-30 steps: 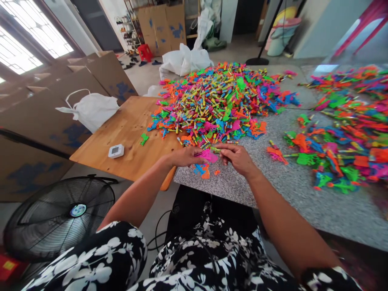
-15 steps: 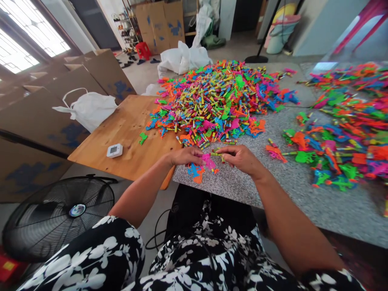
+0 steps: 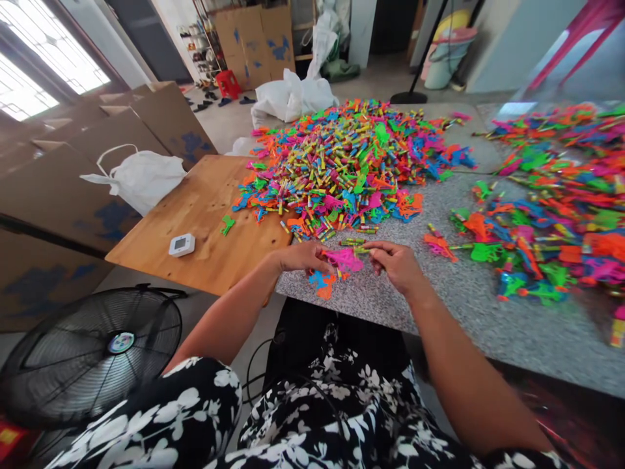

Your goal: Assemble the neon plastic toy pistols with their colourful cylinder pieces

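The left hand (image 3: 303, 258) gripped a flat pink plastic piece (image 3: 346, 260) above the speckled grey tabletop (image 3: 442, 296); the right hand (image 3: 398, 264) pinched a slim yellow-green tube (image 3: 362, 250) beside it. Work looked partway, a large multicoloured plastic heap (image 3: 336, 159) apparently left.

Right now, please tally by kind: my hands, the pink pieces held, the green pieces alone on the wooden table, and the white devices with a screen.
Hands (left hand, right hand): 2
Pink piece held: 1
Green piece alone: 1
White device: 1
Total: 5
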A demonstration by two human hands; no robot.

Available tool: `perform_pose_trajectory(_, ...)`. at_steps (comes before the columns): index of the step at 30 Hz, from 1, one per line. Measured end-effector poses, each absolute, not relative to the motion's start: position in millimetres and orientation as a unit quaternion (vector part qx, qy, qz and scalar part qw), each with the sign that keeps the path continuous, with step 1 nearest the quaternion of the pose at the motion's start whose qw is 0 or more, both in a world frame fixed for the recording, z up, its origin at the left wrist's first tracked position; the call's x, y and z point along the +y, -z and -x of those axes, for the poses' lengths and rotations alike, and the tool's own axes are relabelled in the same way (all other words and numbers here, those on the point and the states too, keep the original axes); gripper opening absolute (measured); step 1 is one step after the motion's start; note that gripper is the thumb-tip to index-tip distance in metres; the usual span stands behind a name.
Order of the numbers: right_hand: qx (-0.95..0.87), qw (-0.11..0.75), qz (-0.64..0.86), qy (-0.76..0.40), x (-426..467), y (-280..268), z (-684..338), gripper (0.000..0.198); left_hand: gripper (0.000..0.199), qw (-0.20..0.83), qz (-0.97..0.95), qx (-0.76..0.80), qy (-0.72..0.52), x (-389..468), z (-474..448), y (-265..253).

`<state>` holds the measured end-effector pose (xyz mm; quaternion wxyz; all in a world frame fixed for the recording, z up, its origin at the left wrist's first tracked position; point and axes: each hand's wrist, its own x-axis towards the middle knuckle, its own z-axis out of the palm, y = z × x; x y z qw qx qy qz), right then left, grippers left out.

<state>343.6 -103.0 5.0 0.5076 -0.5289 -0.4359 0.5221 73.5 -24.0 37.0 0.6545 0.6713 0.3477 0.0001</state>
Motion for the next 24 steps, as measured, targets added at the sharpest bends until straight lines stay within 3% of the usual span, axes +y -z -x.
perform_pose_trajectory(4,-0.221,0.723,0.517,-0.400,-90.9,0.8,-364.6,0.030,0.053,0.666,-0.647,0.372,0.002,-20.7,-64.9,-27.6)
perform_pose_trajectory(6,-0.177,0.758,0.518,-0.354,-88.3,4.2,-366.8,0.035,0.053,0.669,-0.631,0.391,-0.037,-22.5,-60.3,-23.4)
perform_pose_trajectory(8,-0.263,0.693,0.571,-0.352,-89.6,8.7,-358.5,0.037,0.052,0.669,-0.617,0.405,-0.083,-25.6,-57.8,-19.5)
perform_pose_trajectory(13,-0.623,0.310,0.664,-0.274,-98.2,17.8,-307.0,0.029,0.045,0.661,-0.592,0.433,-0.157,-31.4,-59.4,-12.2)
perform_pose_trajectory(16,-0.697,0.157,0.668,-0.209,-96.4,18.2,-279.0,0.025,0.034,0.640,-0.598,0.458,-0.154,-31.4,-59.3,-9.7)
perform_pose_trajectory(20,-0.709,0.106,0.668,-0.200,-85.7,17.9,-264.6,0.021,0.017,0.602,-0.598,0.506,-0.153,-29.7,-54.5,-7.3)
perform_pose_trajectory(24,-0.681,0.224,0.639,-0.278,-78.9,21.5,-266.9,0.020,0.017,0.628,-0.537,0.527,-0.197,-31.4,-51.7,-7.4)
